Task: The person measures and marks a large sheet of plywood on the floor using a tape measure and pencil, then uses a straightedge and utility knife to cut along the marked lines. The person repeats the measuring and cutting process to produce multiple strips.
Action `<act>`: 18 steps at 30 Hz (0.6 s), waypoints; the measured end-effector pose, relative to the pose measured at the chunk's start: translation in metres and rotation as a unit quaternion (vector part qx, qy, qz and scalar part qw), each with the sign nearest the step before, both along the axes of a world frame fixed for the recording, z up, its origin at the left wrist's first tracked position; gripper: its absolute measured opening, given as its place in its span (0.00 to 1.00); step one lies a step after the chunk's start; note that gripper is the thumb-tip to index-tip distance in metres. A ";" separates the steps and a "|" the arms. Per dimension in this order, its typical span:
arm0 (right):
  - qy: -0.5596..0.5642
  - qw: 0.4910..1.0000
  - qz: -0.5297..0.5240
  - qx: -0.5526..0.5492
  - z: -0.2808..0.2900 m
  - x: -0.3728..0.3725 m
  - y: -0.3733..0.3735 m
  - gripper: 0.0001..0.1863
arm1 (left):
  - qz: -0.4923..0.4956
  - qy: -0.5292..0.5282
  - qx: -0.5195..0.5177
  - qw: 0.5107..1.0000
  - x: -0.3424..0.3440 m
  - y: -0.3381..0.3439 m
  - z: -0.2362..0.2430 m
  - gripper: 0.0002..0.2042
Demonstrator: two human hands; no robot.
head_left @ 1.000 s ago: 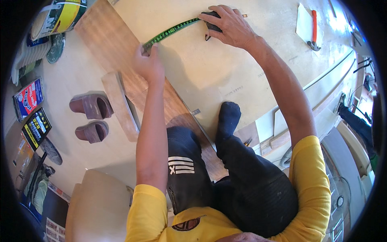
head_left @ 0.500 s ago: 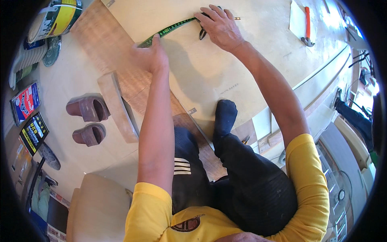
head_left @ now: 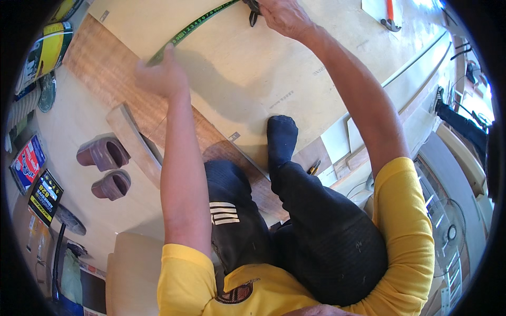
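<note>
tape measure point(head_left: 203, 20) stretched out between two bare hands over a pale board point(head_left: 237, 79); both ends are held. left arm: extended forward from a yellow sleeve point(head_left: 187, 268), nearly straight, the wrist leading to the left grip point(head_left: 164, 76) above the brown plank point(head_left: 108, 50), close to the board's edge. thumb lies on top of the green blade point(head_left: 184, 32); the remaining fingers are smeared by blur. left grip is judged to be pinching the blade near its free end; how the fingers sit beneath it cannot be told. contact of that hand with the plank cannot be confirmed.

right arm: bent, the forearm reaching forward and inward to the right grip point(head_left: 284, 17) at the upper border of the view, palm down, partly cut off. right grip is closed around the dark case point(head_left: 253, 6), with a small black loop point(head_left: 253, 20) hanging at its near side.

position of item: the blade leaves the case to the left of the right grip, bows gently, and descends leftward to the left thumb, its end passing toward the plank.

surroundings: a socked foot point(head_left: 282, 138) rests on the board, nearer the body than both hands; a red-handled hammer point(head_left: 390, 18) lies well apart, to the right.
</note>
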State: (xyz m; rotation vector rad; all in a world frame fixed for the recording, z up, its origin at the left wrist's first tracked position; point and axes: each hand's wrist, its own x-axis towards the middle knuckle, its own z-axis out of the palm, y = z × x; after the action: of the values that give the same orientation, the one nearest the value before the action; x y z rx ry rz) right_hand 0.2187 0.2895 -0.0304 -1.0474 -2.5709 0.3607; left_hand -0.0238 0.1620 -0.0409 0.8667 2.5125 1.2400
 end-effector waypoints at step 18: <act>0.212 0.716 -0.111 -0.655 0.025 -0.068 -0.027 0.18 | 0.025 -0.026 -0.021 0.999 -0.009 -0.002 -0.029 0.33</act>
State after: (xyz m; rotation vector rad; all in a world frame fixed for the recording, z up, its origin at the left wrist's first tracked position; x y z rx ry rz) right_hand 0.1507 0.2629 -0.0054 -1.3384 -1.4543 2.2149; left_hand -0.0323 0.1598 -0.0697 0.7572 2.5244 1.2031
